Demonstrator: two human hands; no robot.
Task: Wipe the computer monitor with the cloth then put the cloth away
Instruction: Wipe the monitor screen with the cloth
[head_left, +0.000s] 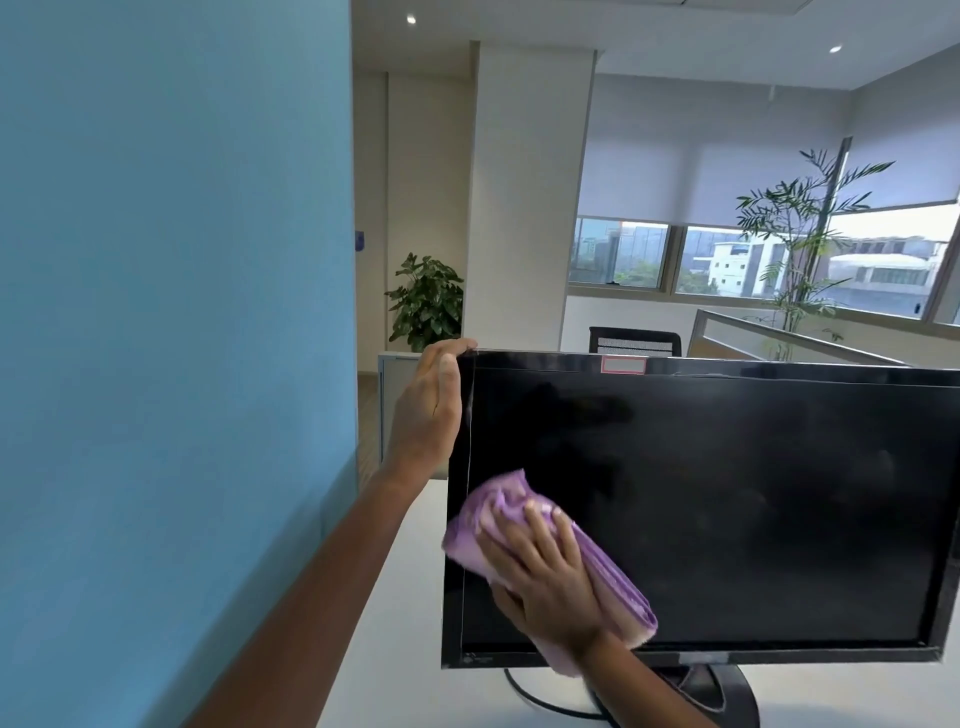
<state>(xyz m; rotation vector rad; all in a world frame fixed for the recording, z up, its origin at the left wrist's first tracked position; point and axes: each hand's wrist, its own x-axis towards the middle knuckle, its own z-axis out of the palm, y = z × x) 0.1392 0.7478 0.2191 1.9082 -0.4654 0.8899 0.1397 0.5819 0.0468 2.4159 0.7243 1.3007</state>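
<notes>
Now the right hand (545, 571) lies on the folded purple cloth (480, 519) with fingers spread and nearly straight, a wide grip, and it presses the cloth against the lower left part of the dark screen of the computer monitor (727, 493). The left hand (434, 400) holds the monitor at its upper left corner, thumb along the front edge and fingers behind. The monitor stands on a white table (395, 649), beside a blue wall (171, 312).

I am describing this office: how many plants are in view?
2. A bushy plant stands beside the white pillar; a tall thin plant stands before the windows at right. The monitor may hide more.
</notes>
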